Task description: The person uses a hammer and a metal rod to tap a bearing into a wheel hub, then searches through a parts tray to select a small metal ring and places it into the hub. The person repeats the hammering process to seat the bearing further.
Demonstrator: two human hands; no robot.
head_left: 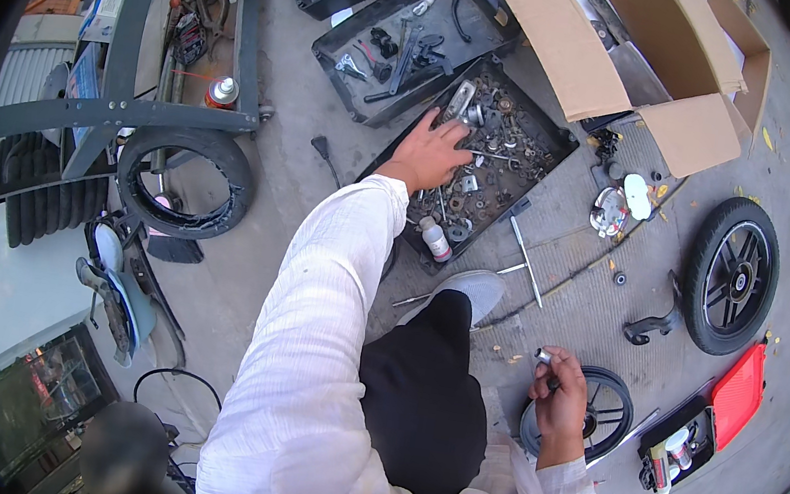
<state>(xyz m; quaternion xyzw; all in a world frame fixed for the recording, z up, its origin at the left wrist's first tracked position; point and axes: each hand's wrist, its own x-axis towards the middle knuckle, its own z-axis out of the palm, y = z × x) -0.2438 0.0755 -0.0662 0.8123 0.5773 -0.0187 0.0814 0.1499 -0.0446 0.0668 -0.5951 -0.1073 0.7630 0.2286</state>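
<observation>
My left hand reaches into a dark tray of mixed bolts, washers and small metal parts, its fingers apart over the contents near a silver fitting. A white bottle lies in the tray's near end. My right hand, low on the right, is closed on a small silver metal cylinder, above a spokeless-tyre black wheel rim on the ground. A metal T-handle tool lies just beside the tray, near my shoe.
Two more trays and an open cardboard box lie beyond. At left are a metal frame, a spray can and a loose tyre. A tyred wheel and a red-lidded toolbox are at right on concrete ground.
</observation>
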